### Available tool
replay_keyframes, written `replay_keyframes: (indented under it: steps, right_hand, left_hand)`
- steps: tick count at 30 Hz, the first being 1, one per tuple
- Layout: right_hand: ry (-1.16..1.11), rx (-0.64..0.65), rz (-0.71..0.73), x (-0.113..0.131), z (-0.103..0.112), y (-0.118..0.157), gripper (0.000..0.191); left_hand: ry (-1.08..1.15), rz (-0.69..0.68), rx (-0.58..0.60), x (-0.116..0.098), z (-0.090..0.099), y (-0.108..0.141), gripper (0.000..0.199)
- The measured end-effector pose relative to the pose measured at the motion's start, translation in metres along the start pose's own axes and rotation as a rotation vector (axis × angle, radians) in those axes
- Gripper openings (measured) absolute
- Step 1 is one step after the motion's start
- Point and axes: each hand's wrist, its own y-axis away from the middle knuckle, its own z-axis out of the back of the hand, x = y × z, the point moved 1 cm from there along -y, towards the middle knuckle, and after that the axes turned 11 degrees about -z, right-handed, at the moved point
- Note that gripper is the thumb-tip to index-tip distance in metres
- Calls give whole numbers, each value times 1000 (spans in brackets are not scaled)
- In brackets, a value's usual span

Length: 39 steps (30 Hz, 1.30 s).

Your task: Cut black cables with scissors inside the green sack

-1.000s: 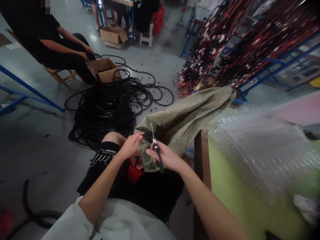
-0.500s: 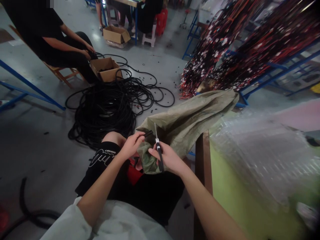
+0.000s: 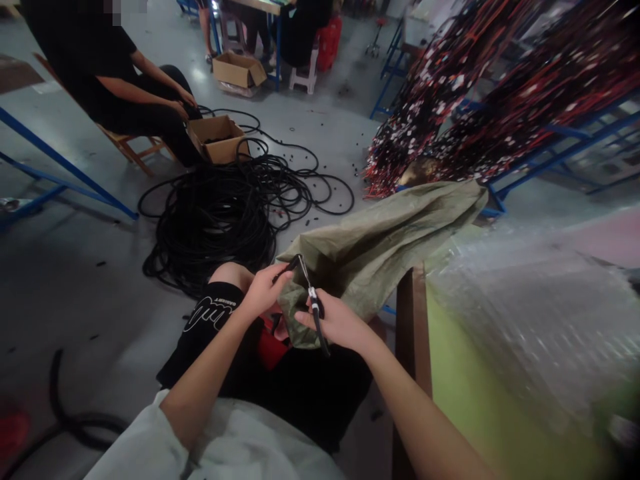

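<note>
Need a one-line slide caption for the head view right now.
Left hand pinches a short black tube against the scissors in the right hand, above an olive sack.

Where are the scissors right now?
In the head view, the scissors sit low at centre, gripped in the right hand, blades pointing up at the black tube piece pinched by the left hand, in front of the green sack.

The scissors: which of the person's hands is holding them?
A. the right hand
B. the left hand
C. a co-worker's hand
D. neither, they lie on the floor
A: the right hand grips the scissors by their black handles, blades pointing up, while the left hand pinches a short black piece beside the blades.
</note>
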Motion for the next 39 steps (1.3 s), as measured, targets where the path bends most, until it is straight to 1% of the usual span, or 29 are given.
replay_keyframes:
  steps: [3,5,9,13,17,20,23,25,26,28,30,32,36,39]
  right_hand:
    - [12,27,-3,0,-1,1,39]
    - [18,26,-6,0,-1,1,38]
    - [34,31,-4,-1,-1,1,38]
    - [56,56,-28,-2,-1,1,37]
    - [63,85,-23,-1,0,2,37]
    - [49,92,-22,-1,0,3,39]
    - [28,71,-26,-1,-1,3,41]
    - [-30,87,-45,0,-2,3,43]
    - [-91,123,-69,2,-3,4,44]
    - [-269,244,-137,7,-2,6,47]
    - [-439,363,-198,13,1,8,50]
    - [-542,431,-214,18,7,11,52]
    - [-639,475,-219,19,16,13,50]
    - [-687,493,-217,16,18,14,49]
  left_hand:
    - [-60,-25,70,-5,0,0,32]
    - [-107,-40,95,-7,0,0,35]
    - [-185,-49,114,-8,-3,2,37]
    - [-259,-34,118,-3,-6,4,40]
    - [-217,3,103,1,-8,4,42]
    - [-164,-17,58,2,-9,2,36]
    - [-110,-71,13,5,-10,3,20]
    - [-88,-82,-28,10,-10,4,15]
    - [-83,-79,-49,12,-9,5,16]
    - [-85,-71,-81,17,-8,7,15]
    - [-92,-73,-83,20,-7,8,17]
    - [-117,-90,-65,20,-6,7,21]
    - [-188,-132,-23,16,-7,7,27]
    - [-184,-141,-47,18,-6,8,30]
